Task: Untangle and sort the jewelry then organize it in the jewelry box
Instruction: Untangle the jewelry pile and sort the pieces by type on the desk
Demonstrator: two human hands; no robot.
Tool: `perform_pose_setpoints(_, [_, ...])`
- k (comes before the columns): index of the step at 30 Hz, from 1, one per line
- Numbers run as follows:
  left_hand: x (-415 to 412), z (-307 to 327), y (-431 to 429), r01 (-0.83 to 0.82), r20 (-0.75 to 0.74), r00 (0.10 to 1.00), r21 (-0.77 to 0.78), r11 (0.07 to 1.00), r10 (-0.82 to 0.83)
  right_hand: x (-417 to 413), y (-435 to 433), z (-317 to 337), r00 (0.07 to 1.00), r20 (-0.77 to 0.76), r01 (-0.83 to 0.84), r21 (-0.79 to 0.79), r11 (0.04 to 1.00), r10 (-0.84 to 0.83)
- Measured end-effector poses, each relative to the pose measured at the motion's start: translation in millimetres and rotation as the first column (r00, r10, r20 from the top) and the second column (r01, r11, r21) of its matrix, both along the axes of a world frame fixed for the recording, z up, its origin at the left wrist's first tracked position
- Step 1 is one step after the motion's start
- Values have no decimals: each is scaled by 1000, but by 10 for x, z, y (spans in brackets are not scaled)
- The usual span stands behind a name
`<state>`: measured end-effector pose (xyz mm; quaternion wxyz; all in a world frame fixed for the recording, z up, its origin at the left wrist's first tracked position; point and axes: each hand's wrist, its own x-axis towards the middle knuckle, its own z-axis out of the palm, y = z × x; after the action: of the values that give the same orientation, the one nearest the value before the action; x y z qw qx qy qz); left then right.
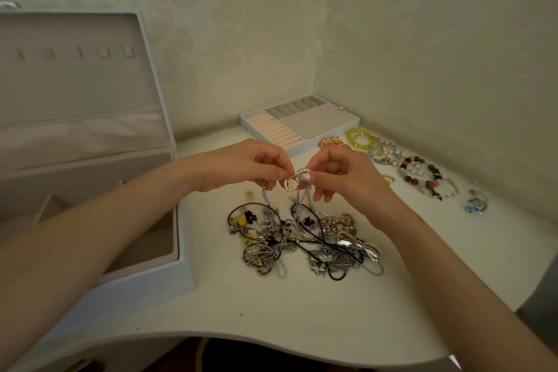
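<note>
Centre frame: left hand (241,167) and right hand (341,174) both pinch a gold pendant (291,183) | its chains hang straight down into the tangle (302,238) just below | open box (90,160) lies left, nearer the left hand.

Your white table (302,311) carried: open jewelry box (145,275) at left; tangled jewelry (302,238) heaped at centre; divided tray (299,127) at the back by the wall; beaded bracelets (422,175) laid out along the right, blue piece (476,205) nearest you.
</note>
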<state>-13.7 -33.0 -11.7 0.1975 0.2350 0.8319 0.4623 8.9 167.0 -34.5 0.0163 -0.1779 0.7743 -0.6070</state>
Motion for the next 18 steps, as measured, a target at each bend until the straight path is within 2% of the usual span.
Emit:
perform_pose_setpoints(6, [-29,22,-24,-12,-66,998,57,998,16,-16,5,-31,999,-2,53,43,998,-53])
perform_pose_setpoints(10, [-7,48,-14,48,-47,998,90,995,-44,-25,3,-54,994,-13,105,72,992,-104])
perform_pose_setpoints(14, [27,62,-7,127,48,991,3,992,-127,-27,12,-47,994,12,113,10,994,-113])
perform_pose_setpoints(16, [17,27,-2,93,85,993,-70,993,-87,-21,15,-37,995,25,95,-10,995,-95])
perform_pose_setpoints(18, [-11,-21,1,19,40,999,-124,992,-15,-12,11,-32,997,24,69,-5,998,-69])
